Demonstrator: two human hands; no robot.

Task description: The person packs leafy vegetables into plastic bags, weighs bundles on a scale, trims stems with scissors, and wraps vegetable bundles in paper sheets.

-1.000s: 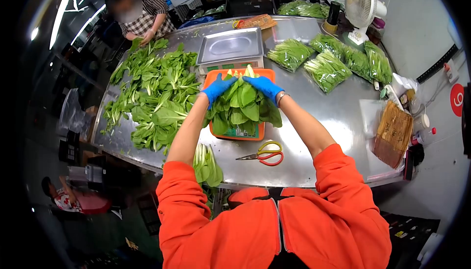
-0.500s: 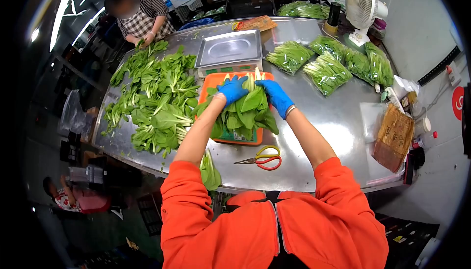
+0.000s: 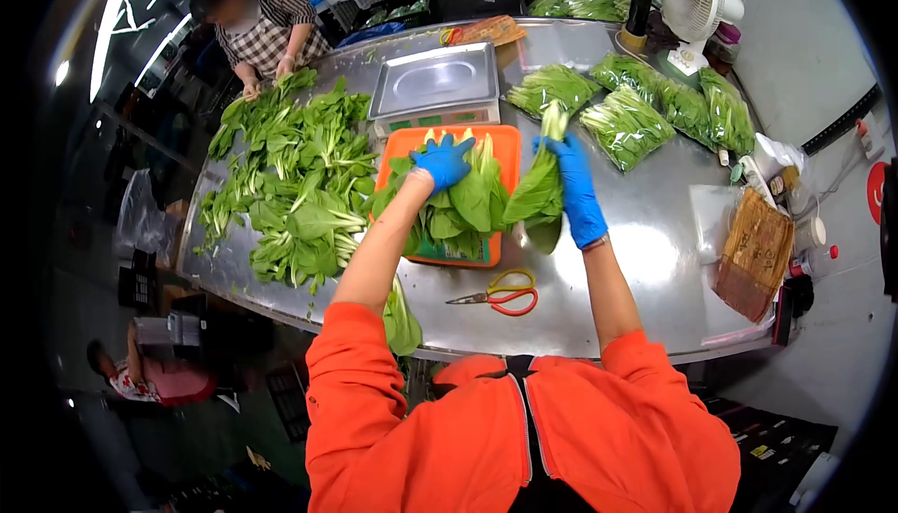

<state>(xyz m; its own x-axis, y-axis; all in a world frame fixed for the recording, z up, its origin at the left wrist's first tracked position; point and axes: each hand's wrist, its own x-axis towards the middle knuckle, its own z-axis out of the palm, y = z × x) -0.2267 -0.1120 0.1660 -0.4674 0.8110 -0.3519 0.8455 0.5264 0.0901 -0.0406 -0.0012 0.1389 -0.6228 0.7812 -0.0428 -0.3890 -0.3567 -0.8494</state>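
Observation:
My right hand [image 3: 577,197], in a blue glove, grips a leafy green [image 3: 537,186] by its pale stem, stem end up, just right of the orange basket [image 3: 510,150]. Its leaves hang down over the metal table. My left hand [image 3: 444,163], also blue-gloved, lies with fingers spread on the leafy greens [image 3: 475,202] inside the basket. Below the basket rest scissors [image 3: 500,296] with one yellow and one red handle. A single leafy green [image 3: 400,324] lies at the table's near edge, beside my left forearm.
A scale [image 3: 435,87] stands behind the basket. Loose leafy greens [image 3: 304,186] cover the table's left, where another person [image 3: 271,31] handles some. Bagged greens [image 3: 627,125] lie back right, near a fan [image 3: 692,8]. A worn brown board [image 3: 754,253] lies at the right edge.
My right hand has moved right, out of the basket, lifting a leafy green with it. My left hand stays on the greens in the basket.

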